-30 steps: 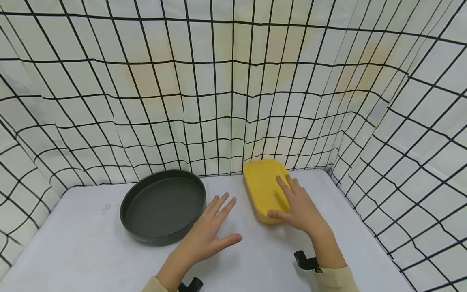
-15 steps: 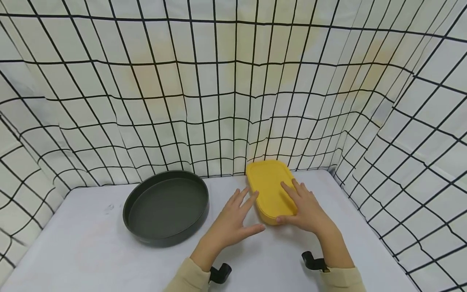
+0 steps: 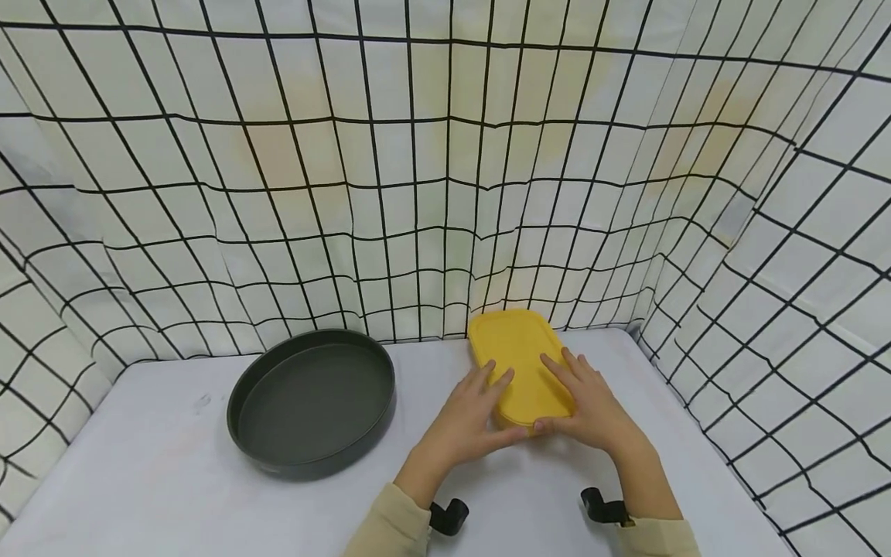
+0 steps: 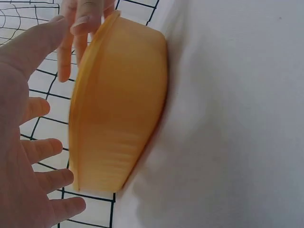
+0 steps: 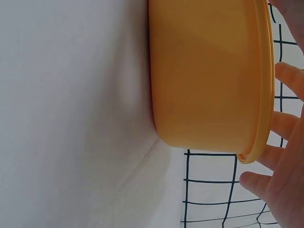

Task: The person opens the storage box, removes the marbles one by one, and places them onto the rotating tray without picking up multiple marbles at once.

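Both hands lie on the yellow lidded box [image 3: 520,363] at the back right of the white desk [image 3: 174,472]: left hand [image 3: 468,422] and right hand [image 3: 592,404], each grip spread flat, fingers straight on the lid, thumbs at its near edge. Only the head view shows the round dark pan [image 3: 312,398] (smooth, shallow, straight-walled) just left of the box. Wrist views alone reveal the box's deep rounded plastic wall [image 4: 121,114] and thin protruding lid rim [image 5: 266,85]. Grid-patterned cloth [image 3: 445,178] hangs behind.
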A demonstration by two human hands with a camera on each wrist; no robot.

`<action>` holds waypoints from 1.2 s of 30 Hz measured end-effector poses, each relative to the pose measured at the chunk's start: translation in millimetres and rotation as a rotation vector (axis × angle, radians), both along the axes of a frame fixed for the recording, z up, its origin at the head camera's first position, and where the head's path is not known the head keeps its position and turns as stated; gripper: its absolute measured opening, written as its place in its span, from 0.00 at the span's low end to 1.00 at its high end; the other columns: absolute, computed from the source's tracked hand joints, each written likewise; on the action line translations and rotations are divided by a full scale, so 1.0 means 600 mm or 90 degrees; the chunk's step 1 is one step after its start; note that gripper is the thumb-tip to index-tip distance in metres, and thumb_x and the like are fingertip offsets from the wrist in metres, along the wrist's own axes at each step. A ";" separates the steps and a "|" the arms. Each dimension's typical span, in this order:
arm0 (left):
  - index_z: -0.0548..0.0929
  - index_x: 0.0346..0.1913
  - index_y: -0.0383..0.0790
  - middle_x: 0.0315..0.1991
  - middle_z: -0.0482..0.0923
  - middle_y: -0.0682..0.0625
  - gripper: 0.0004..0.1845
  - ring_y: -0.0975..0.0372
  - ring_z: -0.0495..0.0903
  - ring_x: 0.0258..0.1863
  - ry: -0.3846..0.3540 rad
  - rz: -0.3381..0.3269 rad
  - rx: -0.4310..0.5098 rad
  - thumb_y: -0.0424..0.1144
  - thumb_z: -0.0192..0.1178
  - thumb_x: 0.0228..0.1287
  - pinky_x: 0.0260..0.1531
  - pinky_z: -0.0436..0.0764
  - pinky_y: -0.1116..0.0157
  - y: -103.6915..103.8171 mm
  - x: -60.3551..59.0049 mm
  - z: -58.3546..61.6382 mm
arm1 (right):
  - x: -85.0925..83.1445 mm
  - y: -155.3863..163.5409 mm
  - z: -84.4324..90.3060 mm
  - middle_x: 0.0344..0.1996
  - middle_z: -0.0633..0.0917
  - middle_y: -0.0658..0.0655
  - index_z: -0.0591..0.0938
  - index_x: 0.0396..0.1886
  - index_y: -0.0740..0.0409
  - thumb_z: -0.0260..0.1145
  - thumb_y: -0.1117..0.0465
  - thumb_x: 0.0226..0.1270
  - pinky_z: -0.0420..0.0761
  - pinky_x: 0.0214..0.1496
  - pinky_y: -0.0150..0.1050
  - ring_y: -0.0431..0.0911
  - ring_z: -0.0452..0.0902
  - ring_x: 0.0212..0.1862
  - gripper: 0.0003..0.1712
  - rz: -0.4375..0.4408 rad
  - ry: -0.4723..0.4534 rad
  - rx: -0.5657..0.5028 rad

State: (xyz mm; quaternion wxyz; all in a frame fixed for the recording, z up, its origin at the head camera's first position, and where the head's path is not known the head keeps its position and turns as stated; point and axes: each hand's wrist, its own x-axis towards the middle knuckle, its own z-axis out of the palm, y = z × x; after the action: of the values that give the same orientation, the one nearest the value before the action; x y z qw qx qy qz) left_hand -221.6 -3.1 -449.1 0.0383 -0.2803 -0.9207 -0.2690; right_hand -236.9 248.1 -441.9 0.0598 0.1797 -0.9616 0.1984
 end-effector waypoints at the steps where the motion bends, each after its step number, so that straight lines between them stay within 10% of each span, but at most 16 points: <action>1: 0.57 0.79 0.53 0.79 0.50 0.42 0.49 0.44 0.53 0.77 -0.003 -0.001 -0.004 0.73 0.56 0.60 0.72 0.61 0.43 0.001 0.000 -0.003 | 0.000 0.000 -0.001 0.78 0.55 0.65 0.60 0.78 0.37 0.68 0.20 0.41 0.51 0.74 0.70 0.69 0.46 0.77 0.64 0.001 0.002 0.000; 14: 0.60 0.78 0.54 0.80 0.36 0.35 0.49 0.39 0.43 0.78 -0.034 0.028 -0.017 0.74 0.57 0.58 0.73 0.57 0.41 -0.007 -0.006 -0.020 | -0.013 -0.003 -0.018 0.79 0.53 0.62 0.61 0.78 0.36 0.68 0.17 0.38 0.49 0.75 0.68 0.66 0.43 0.78 0.65 0.014 -0.014 -0.007; 23: 0.66 0.75 0.49 0.76 0.43 0.26 0.43 0.31 0.46 0.75 0.063 0.066 -0.074 0.71 0.55 0.64 0.70 0.57 0.35 0.008 -0.007 -0.028 | -0.016 0.000 -0.022 0.79 0.52 0.62 0.63 0.77 0.35 0.67 0.15 0.34 0.54 0.73 0.70 0.68 0.43 0.78 0.67 0.005 -0.016 0.007; 36: 0.45 0.80 0.40 0.78 0.46 0.31 0.62 0.35 0.48 0.76 -0.025 0.122 -0.035 0.80 0.52 0.55 0.70 0.56 0.34 0.017 -0.014 -0.045 | -0.013 0.011 -0.035 0.80 0.49 0.60 0.67 0.75 0.33 0.68 0.17 0.36 0.58 0.70 0.72 0.66 0.42 0.78 0.62 -0.010 -0.033 -0.005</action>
State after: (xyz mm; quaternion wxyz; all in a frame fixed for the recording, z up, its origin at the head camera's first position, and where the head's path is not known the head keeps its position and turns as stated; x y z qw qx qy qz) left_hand -230.3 7.3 -476.2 0.0380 -0.1867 -0.9508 -0.2442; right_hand -244.7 255.0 -463.0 0.0367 0.1666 -0.9635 0.2064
